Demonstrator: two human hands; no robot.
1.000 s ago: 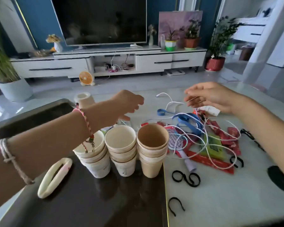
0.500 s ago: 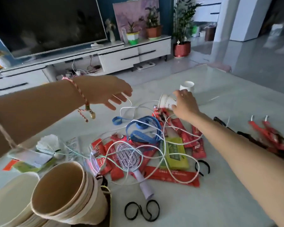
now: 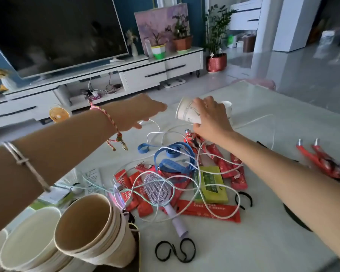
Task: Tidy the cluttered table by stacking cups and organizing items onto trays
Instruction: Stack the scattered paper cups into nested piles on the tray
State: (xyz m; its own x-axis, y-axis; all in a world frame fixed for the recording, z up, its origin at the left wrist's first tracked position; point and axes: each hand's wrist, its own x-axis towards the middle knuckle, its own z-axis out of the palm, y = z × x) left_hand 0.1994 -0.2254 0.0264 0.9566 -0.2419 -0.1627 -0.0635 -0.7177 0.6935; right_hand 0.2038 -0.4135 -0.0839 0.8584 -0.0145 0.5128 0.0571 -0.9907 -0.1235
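1. Gripping a white paper cup (image 3: 186, 113) round its base end, the right hand (image 3: 210, 116) has fingers and thumb curled about it. The cup is tipped on its side at the far edge of the clutter, mouth towards the left hand (image 3: 143, 112). I cannot tell whether it is clear of the table (image 3: 263, 232).
2. The left hand holds nothing; its fingers are stretched out loosely, just beside the cup's mouth.
3. Done so far, as I judge it: most cups are already nested, in a brown stack (image 3: 90, 230) and a white stack (image 3: 29, 240) side by side at the near left.
4. Left to do: this cup must join a stack, as must a second white cup (image 3: 227, 107) partly hidden behind the right hand.
5. The loose items seem unsorted: white cables (image 3: 155, 132) tangle over a blue strap (image 3: 173, 156), red sachets (image 3: 208, 210), a green packet (image 3: 210, 183) and a purple hairbrush (image 3: 157, 188), with black hair ties (image 3: 175, 250) nearer.
6. Writing: the held cup carries small dark print, and the sachets and green packet carry lettering, all too small to read.
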